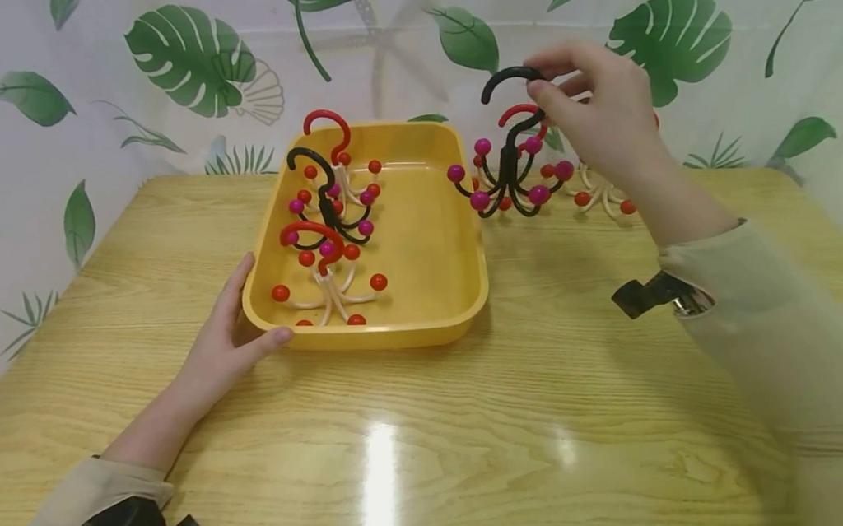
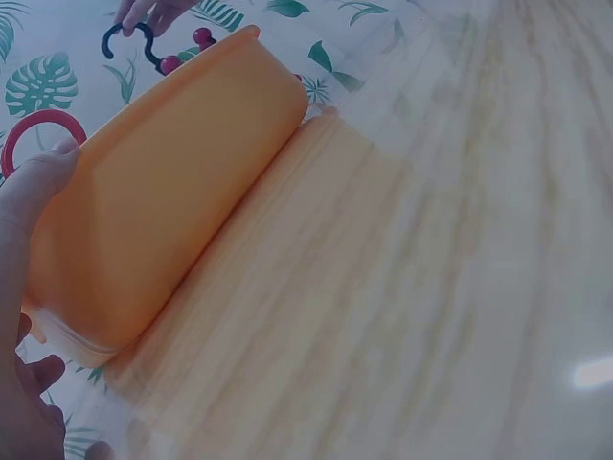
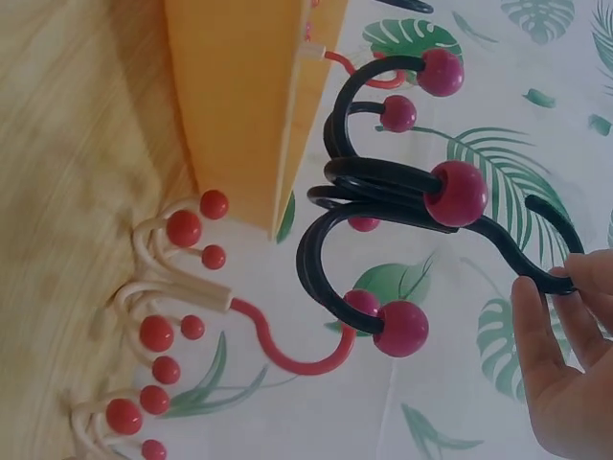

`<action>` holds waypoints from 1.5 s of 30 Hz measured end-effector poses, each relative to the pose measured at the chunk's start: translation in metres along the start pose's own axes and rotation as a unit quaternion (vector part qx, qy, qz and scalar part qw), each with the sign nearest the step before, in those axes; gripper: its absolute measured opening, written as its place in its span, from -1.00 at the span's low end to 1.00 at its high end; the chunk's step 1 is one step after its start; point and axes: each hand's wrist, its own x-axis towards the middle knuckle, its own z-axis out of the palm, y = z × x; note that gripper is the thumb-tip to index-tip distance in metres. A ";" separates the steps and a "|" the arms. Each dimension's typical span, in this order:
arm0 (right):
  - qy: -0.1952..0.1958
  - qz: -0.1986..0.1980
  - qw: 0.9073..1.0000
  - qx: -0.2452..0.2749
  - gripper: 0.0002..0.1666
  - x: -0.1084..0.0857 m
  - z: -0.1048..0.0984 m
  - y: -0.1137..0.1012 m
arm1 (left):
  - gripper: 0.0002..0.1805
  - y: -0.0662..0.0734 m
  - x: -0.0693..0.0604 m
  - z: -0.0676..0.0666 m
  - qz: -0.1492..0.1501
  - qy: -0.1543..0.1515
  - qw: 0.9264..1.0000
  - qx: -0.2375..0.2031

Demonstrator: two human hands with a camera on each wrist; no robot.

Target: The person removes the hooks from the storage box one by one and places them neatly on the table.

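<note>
R hand [image 1: 595,105] pinches the curved hook of a black hanger w/ magenta balls [image 1: 509,169] btwn thumb & fingertips. Hanger is roughly upright, in the air just past the R edge of the yellow tray [image 1: 420,238], balls down, clear of the table [image 1: 294,438]; from the head view one ball overlaps the tray's R rim, can't tell if they touch.

L hand [image 1: 225,338] is at the tray's nr L corner: thumb & index spread apart, thumb on the nr edge, index along the L edge. Its other fingers are bent in the L wrist view; can't tell if they touch the tray.

In the tray, 3 hangers stand in a row along the L edge: nr-corner hanger [image 1: 326,283], white w/ red hook & red balls; mid-row black hanger [image 1: 327,212], magenta balls; far-corner hanger [image 1: 341,178], white/red like the 1st.

Beyond the R hand, nr the table's far edge & R of the tray: a red-hooked white hanger [image 3: 201,294], partly hidden behind the held one, & beside it another white hanger [image 1: 597,183] w/ red balls, partly covered by hand & wrist. Leaf-print cloth [image 1: 205,57] hangs behind the table.
</note>
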 end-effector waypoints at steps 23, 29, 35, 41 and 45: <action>-0.050 0.049 0.997 -0.015 -0.60 -0.030 0.000 0.051 | 0.05 0.000 0.000 0.000 -0.004 -0.003 1.000 -0.001; -0.056 0.061 0.996 -0.014 -0.59 -0.036 0.003 0.057 | 0.05 0.000 -0.001 0.000 -0.002 -0.002 1.000 0.000; -0.060 0.060 0.996 -0.004 -0.60 -0.042 0.003 0.058 | 0.05 -0.001 -0.001 0.000 0.001 -0.003 1.000 -0.004; -0.070 0.045 0.997 0.003 -0.62 -0.047 0.005 0.060 | 0.04 -0.001 0.000 0.000 0.001 -0.002 1.000 -0.002; -0.071 0.031 0.997 0.009 -0.64 -0.048 0.007 0.061 | 0.04 -0.001 0.000 0.000 0.002 -0.004 1.000 -0.008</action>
